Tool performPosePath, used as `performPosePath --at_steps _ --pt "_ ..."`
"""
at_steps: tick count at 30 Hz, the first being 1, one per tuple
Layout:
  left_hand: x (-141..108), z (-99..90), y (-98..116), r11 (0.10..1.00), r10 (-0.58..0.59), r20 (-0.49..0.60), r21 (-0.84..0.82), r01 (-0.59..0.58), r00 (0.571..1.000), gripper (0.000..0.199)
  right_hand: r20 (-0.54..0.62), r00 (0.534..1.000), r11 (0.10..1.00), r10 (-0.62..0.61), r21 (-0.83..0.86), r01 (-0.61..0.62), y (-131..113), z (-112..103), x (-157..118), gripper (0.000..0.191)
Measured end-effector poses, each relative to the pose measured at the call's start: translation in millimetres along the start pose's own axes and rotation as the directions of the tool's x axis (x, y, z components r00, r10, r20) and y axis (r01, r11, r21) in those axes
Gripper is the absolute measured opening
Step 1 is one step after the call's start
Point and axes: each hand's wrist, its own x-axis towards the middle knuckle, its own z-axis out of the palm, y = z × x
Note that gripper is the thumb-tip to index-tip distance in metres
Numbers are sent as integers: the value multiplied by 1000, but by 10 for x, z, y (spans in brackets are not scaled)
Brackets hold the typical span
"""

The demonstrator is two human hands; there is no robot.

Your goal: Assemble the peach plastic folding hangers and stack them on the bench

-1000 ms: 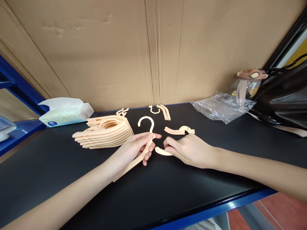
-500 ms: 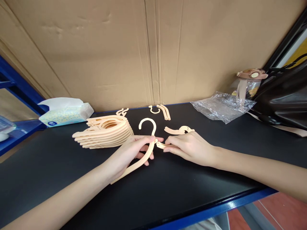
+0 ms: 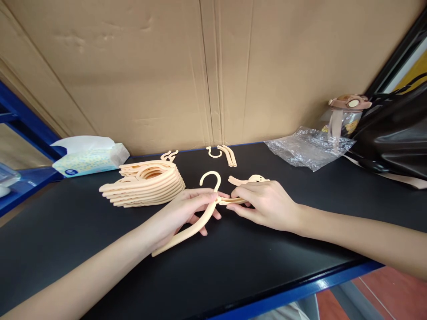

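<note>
My left hand (image 3: 187, 209) grips a cream hanger arm (image 3: 191, 229) at its hook end, the thumb pressed near the joint. A curved hook (image 3: 216, 178) stands up from that joint. My right hand (image 3: 267, 202) pinches a second hanger arm (image 3: 230, 201), whose end meets the first at the joint; whether they are locked together I cannot tell. Just behind my right hand lies another cream hanger piece (image 3: 238, 180), partly hidden by the knuckles. To the left of my left hand is a stack of folded cream hangers (image 3: 143, 186).
At the back of the black table (image 3: 267, 284) lie a loose hook (image 3: 215, 154) and two loose hanger arms (image 3: 228, 156). A tissue pack (image 3: 88, 158) stands back left. Clear plastic wrap (image 3: 310, 149), a bottle (image 3: 350, 118) and a black bag (image 3: 396, 138) are at right.
The arm in my right hand has come against the joint in my left hand, closing the small gap. The hook has shifted slightly right and lower.
</note>
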Motion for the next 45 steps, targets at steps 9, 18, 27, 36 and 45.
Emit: performPosePath --at_steps 9,18,27,36,45 --pt "6 -28 1 999 38 59 37 -40 998 28 -80 994 995 -70 -80 64 9 26 1 35" --pt "17 -41 -30 996 39 32 75 -41 999 27 -80 993 990 -91 -113 82 -4 45 -7 43" --pt "11 -22 -51 989 75 37 125 -79 996 30 -73 991 988 -113 -111 105 -12 31 -10 44" --pt "8 25 -57 979 60 28 192 -65 998 35 -58 991 987 -120 -115 112 -15 35 -13 49" --pt "14 70 -38 958 94 54 268 -105 994 34 -70 988 984 -138 -123 128 -18 19 -23 49"
